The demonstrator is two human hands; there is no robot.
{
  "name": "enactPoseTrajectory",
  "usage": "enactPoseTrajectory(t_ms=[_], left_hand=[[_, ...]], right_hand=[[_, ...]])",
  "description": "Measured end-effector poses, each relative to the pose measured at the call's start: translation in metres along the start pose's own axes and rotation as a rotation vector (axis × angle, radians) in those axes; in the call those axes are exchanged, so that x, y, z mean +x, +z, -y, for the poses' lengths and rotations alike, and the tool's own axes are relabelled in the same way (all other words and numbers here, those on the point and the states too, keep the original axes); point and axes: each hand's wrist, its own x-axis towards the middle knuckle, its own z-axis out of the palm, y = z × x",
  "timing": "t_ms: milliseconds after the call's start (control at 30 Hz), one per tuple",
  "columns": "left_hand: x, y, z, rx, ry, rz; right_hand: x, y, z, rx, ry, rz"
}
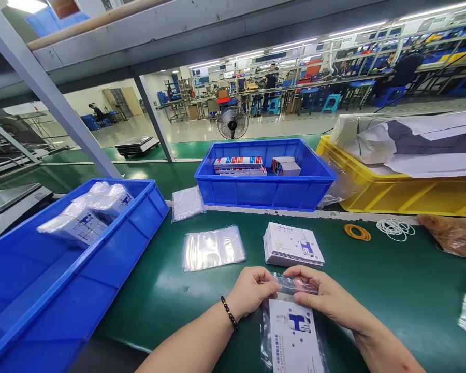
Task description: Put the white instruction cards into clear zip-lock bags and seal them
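A clear plastic bag (pixel 293 331) with a white printed card inside lies on the green mat at the bottom centre. My left hand (pixel 252 290) pinches the bag's top left edge, and a beaded bracelet circles that wrist. My right hand (pixel 318 295) pinches the top right edge, fingers pressed along the opening. Just beyond my hands sits a stack of white printed cards (pixel 293 244). A pile of empty clear bags (pixel 213 247) lies to the left of the cards.
A blue bin (pixel 42 290) at left holds bagged cards. A second blue bin (pixel 266 191) at the back holds boxes; a yellow bin (pixel 404 197) holds sheets. Rubber bands (pixel 357 232) and white loops (pixel 395 227) lie right. A scale (pixel 8 204) stands far left.
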Motion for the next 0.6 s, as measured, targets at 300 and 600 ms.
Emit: enactPoseTrajectory(t_ms=[300, 600], left_hand=[[-0.003, 0.001, -0.002, 0.069, 0.099, -0.048], [0.0, 0.003, 0.009, 0.203, 0.161, -0.018]], right_hand=[[0.002, 0.009, 0.009, -0.11, 0.0, -0.101], [0.004, 0.022, 0.004, -0.391, -0.254, -0.18]])
